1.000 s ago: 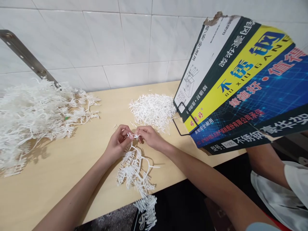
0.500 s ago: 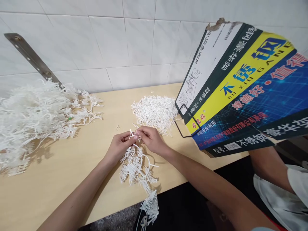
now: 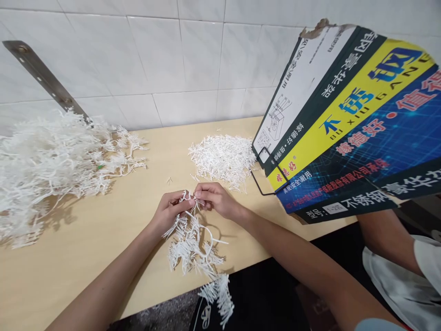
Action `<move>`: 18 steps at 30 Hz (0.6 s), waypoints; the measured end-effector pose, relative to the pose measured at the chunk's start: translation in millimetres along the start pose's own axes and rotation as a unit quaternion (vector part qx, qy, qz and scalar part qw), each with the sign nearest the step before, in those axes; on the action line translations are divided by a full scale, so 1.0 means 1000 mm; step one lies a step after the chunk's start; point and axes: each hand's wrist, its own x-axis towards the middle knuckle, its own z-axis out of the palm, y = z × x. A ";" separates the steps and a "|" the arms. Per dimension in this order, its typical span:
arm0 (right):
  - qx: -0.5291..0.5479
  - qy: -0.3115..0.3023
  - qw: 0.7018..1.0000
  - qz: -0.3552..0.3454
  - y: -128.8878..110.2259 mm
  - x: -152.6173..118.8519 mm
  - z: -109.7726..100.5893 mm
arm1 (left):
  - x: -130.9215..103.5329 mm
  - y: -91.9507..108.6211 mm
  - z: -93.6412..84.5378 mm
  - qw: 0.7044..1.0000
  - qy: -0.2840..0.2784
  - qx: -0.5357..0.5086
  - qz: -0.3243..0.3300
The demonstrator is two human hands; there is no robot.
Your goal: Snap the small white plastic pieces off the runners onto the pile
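A white branching plastic strand (image 3: 193, 236) with thin bristle-like prongs hangs below my hands, its lower end drooping past the table's front edge. My left hand (image 3: 172, 212) is closed on its upper part, thumb and fingers pinching a stem. Close against it, my right hand (image 3: 217, 200) pinches thin white prongs at the strand's top; the fingertips partly hide them. Just beyond the hands lies a low pile of small loose white plastic pieces (image 3: 223, 161). To the left, a large tangled heap of similar white strands (image 3: 58, 156) rests on the table.
A printed cardboard box piece (image 3: 344, 128) stands at the right, with a black wire loop (image 3: 263, 191) at its lower corner. Behind it another person's arm (image 3: 387, 236) shows. A metal bracket (image 3: 46, 78) is on the tiled wall (image 3: 186, 59) behind the wooden table (image 3: 138, 158).
Both hands stay close together, with the left shifted slightly left. The strand has swung a little, its lower end now farther right. The view has moved slightly.
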 end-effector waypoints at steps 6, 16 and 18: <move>0.077 0.003 0.997 -0.005 0.006 -0.001 0.001 | -0.001 -0.002 0.000 0.999 -0.034 -0.014 -0.013; -0.131 0.174 0.968 -0.127 0.006 -0.007 0.014 | -0.004 -0.002 0.002 0.998 0.008 -0.055 -0.027; -0.127 0.268 0.947 -0.126 0.008 -0.005 0.006 | -0.008 -0.004 -0.001 0.998 0.000 -0.062 -0.031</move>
